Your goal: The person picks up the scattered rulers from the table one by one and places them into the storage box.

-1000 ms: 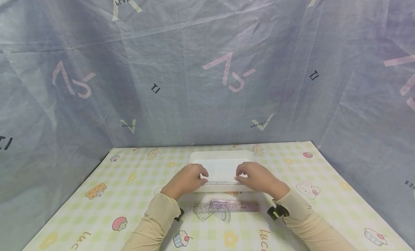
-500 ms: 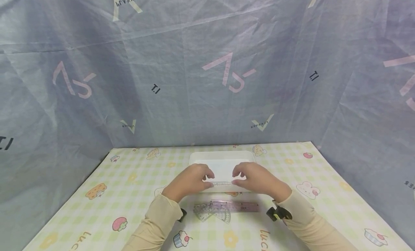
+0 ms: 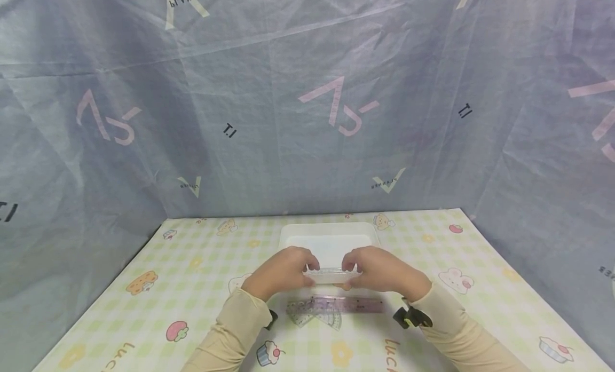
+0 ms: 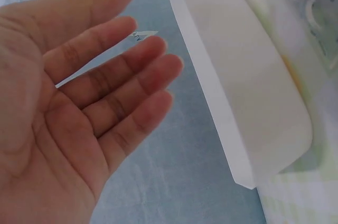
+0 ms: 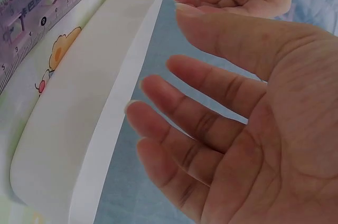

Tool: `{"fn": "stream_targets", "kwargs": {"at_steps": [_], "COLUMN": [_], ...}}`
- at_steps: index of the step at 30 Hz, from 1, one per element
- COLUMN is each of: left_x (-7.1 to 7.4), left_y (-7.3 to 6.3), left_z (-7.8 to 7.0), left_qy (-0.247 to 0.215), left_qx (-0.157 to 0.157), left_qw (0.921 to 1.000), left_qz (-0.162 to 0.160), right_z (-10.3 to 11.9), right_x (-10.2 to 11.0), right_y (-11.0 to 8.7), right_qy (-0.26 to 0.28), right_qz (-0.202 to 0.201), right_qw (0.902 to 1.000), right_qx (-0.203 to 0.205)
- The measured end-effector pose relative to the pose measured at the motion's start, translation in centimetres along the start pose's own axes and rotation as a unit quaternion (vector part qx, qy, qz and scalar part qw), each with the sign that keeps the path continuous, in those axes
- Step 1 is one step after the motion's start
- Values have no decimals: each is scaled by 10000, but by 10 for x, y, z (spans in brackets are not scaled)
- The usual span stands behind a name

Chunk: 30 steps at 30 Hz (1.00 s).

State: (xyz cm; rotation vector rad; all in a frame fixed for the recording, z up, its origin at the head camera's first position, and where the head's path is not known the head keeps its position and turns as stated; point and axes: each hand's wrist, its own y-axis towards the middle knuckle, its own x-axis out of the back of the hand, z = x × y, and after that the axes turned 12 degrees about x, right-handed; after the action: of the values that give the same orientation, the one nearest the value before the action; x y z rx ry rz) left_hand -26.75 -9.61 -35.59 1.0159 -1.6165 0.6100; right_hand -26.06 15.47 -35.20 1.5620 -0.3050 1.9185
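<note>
A white tray (image 3: 331, 229) sits toward the back of the table, and a clear ruler (image 3: 330, 270) lies along the inside of its near wall. At the near wall's left half is my left hand (image 3: 287, 268), thumb lowered on the near side and fingertips over the inside. My right hand (image 3: 379, 268) mirrors it on the right half. Both wrist views show loosely bent, spread fingers with nothing between them, beside the tray's white wall (image 4: 243, 76). The hands partly cover the ruler's ends in the head view.
Before the tray, a purple ruler (image 3: 357, 306) overlaps clear measuring pieces, one a rounded protractor-like shape (image 3: 330, 321). A green checked cloth (image 3: 202, 313) with cartoon prints covers the table. Grey-blue curtains (image 3: 269, 164) enclose the back and sides.
Both hands have come closer together along the tray's near wall. Since half a second ago the thumbs have dropped away from the clear ruler and the hands have widened. The other pieces lie unmoved.
</note>
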Motion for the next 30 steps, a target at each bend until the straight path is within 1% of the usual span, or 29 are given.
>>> {"fn": "stream_targets", "kwargs": {"at_steps": [4, 8, 11, 15, 18, 23, 30], "left_x": [-3, -9, -13, -16, -16, -19, -25], "left_y": [1, 2, 2, 1, 0, -1, -2], "left_z": [0, -2, -4, -8, -9, -12, -18], "left_qy": [41, 97, 222, 326, 325, 436, 602], "left_qx": [69, 153, 177, 170, 139, 125, 349], "left_qw": [9997, 9988, 9983, 9979, 9976, 9965, 9933], "left_qz": [226, 461, 515, 529, 594, 702, 922], "right_z": [-1, 1, 4, 8, 9, 10, 11], "right_x": [-3, -8, -9, -11, -12, -13, -16], "right_y": [0, 0, 0, 0, -1, -3, -4], "right_qy": [-81, 33, 296, 399, 267, 58, -87], "right_qz": [193, 436, 611, 778, 863, 1118, 1366], "right_qw": [9998, 9990, 9975, 9959, 9957, 9929, 9882], "right_qx": [-22, -88, -190, -244, -220, -403, -694]}}
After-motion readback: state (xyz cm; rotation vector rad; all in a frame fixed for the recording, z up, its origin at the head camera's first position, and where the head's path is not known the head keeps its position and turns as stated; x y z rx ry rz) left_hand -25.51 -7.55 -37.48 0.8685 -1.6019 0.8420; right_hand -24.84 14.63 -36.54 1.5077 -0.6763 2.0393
